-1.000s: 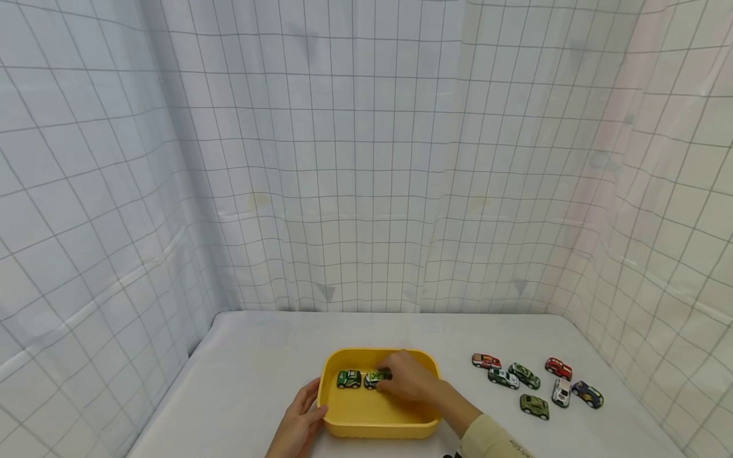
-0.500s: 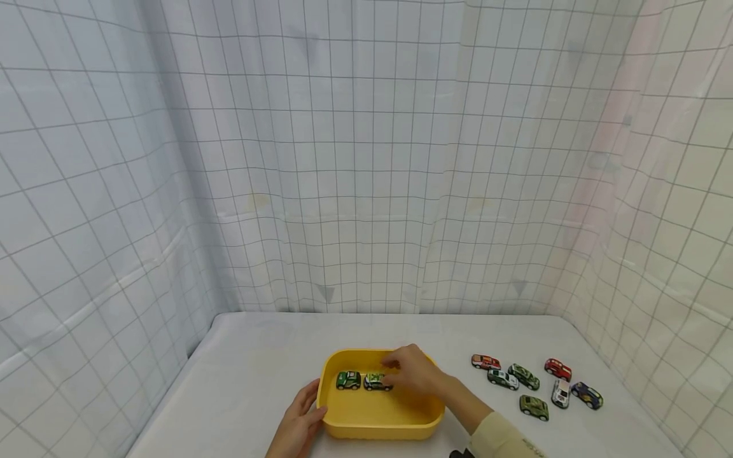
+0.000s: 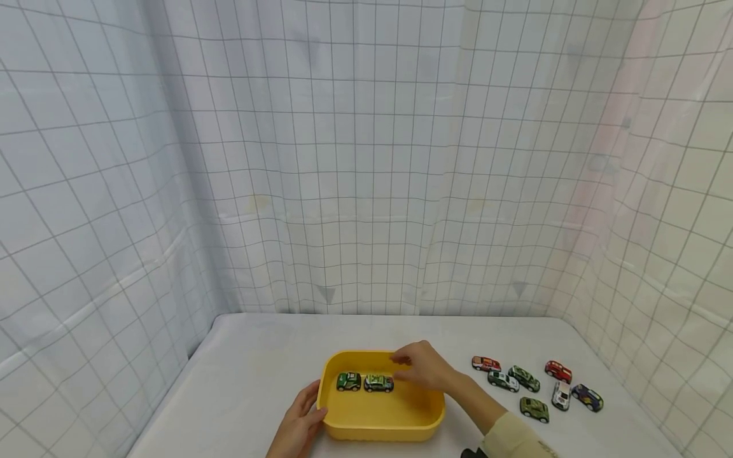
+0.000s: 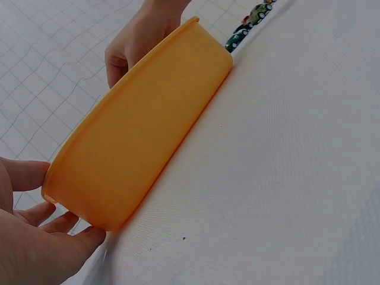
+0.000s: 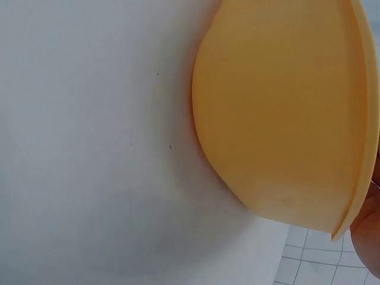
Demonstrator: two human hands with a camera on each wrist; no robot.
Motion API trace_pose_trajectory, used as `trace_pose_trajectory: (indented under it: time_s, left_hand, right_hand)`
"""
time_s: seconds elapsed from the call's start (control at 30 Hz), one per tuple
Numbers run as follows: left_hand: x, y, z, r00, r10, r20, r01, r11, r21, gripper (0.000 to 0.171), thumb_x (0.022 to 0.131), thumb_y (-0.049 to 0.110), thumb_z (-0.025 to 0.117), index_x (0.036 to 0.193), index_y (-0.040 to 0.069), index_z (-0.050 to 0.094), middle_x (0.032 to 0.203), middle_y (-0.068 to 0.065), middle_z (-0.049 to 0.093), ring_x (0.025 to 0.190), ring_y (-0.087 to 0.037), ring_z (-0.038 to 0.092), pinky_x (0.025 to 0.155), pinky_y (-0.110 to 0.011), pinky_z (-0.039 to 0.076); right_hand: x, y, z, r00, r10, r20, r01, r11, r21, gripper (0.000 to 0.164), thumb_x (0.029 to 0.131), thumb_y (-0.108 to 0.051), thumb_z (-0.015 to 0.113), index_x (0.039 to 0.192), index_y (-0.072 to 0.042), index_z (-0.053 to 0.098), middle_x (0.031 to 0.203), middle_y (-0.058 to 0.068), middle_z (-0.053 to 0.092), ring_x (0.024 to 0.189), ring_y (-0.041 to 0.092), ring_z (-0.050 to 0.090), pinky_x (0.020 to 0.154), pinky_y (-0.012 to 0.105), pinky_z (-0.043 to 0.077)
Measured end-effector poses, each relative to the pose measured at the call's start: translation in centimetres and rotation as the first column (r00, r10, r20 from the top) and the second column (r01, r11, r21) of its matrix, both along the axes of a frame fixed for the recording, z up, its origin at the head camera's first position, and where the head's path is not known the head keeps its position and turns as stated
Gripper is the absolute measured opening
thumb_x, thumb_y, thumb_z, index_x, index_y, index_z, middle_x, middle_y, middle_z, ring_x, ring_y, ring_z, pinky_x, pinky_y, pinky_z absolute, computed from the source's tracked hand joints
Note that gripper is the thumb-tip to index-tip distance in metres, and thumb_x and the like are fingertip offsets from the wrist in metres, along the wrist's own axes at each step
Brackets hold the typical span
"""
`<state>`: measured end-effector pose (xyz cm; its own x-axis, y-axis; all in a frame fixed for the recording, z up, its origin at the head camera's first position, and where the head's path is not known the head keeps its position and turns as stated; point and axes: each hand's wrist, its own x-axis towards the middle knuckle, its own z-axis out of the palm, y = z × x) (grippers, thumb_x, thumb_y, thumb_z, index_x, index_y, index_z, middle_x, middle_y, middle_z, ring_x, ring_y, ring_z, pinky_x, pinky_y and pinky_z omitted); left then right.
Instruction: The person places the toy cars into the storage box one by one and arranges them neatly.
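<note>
Right hand (image 3: 426, 367) has let go of the camo car (image 3: 378, 383) and shifted up and right.

Count: nine toy cars, two in the yellow bin (image 3: 378, 412), seven on the surface (image 3: 258, 375) to its right. Camo car: green-yellow body, dark wheels, upright, side-on; green car (image 3: 349, 381) just left of it, gap between. Both sit toward the back-left of the bin floor. Outside: orange-red (image 3: 486, 364), white-green (image 3: 503, 381), green camo (image 3: 523, 378), red (image 3: 558, 371), white (image 3: 561, 395), blue (image 3: 587, 397) and olive (image 3: 534, 409) cars. Right grip released, fingers loosely bent, over the bin's right part; left hand (image 3: 299, 420) grips the bin's left end.
</note>
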<state>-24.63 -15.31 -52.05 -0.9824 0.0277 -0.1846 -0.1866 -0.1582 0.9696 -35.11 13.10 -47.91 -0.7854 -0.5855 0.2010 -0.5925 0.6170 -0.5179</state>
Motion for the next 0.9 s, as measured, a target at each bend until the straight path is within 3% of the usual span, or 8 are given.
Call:
trace_pose_trajectory:
  time_s: [0.67,0.9]
  left_hand:
    - [0.0,0.0,0.0,1.000,-0.002,-0.004,0.002,1.000,0.003,0.067,0.103,-0.004,0.054,0.159,-0.009,0.018,0.162,-0.038,0.012,0.149,-0.052,0.018,0.116,-0.060,0.030]
    - [-0.1,0.0,0.0,1.000,0.009,0.001,-0.009,1.000,0.002,0.067,0.102,-0.005,0.055,0.159,-0.008,0.020,0.162,-0.038,0.013,0.148,-0.052,0.020,0.115,-0.060,0.032]
  right_hand:
    - [0.3,4.0,0.7,0.999,0.004,-0.038,-0.005,1.000,-0.029,0.030,0.090,-0.013,0.082,0.115,0.001,0.077,0.110,0.009,0.076,0.097,0.022,0.071,0.085,0.034,0.061]
    - [0.6,5.5,1.3,1.000,0.004,-0.010,-0.004,0.999,-0.046,0.030,0.091,-0.010,0.081,0.116,0.005,0.075,0.113,0.015,0.075,0.100,0.029,0.071,0.086,0.038,0.061]
